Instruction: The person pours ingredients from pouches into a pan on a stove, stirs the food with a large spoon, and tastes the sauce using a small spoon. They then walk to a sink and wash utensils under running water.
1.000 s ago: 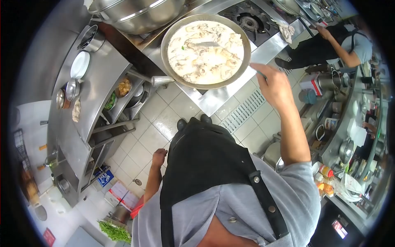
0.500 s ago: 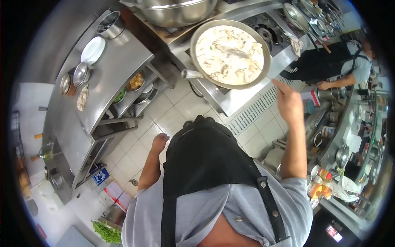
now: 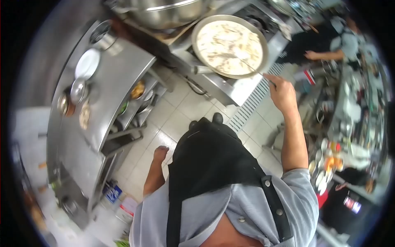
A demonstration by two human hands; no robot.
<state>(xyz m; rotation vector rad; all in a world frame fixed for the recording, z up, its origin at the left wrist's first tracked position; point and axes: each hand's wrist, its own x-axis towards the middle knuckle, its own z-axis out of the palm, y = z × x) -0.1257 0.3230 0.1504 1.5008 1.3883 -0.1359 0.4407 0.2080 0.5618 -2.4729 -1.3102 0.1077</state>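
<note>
My right hand (image 3: 283, 94) is closed around the handle of a ladle (image 3: 248, 64) that reaches over the near right rim of a wide pan (image 3: 198, 46). The ladle's bowl is sunk in the pan's creamy white stew (image 3: 230, 37), which has brownish pieces in it, so its end is hard to see. The pan sits on the stove (image 3: 242, 95), with its stubby handle (image 3: 202, 70) pointing left. Low at my left side, my left hand (image 3: 161, 153) hangs with curled fingers and nothing visible in them, away from the steel counter.
A large steel pot (image 3: 166, 14) stands left of the pan. On the left counter (image 3: 111, 76) are plates (image 3: 87, 64), metal bowls (image 3: 78, 90) and a cloth (image 3: 84, 115). Another person (image 3: 317, 41) works at the right. A drain grate (image 3: 255, 103) crosses the tiled floor.
My right hand has shifted slightly left and up, and the ladle's bowl has sunk into the stew. The whole view has tilted a little. My left hand still hangs at my side.
</note>
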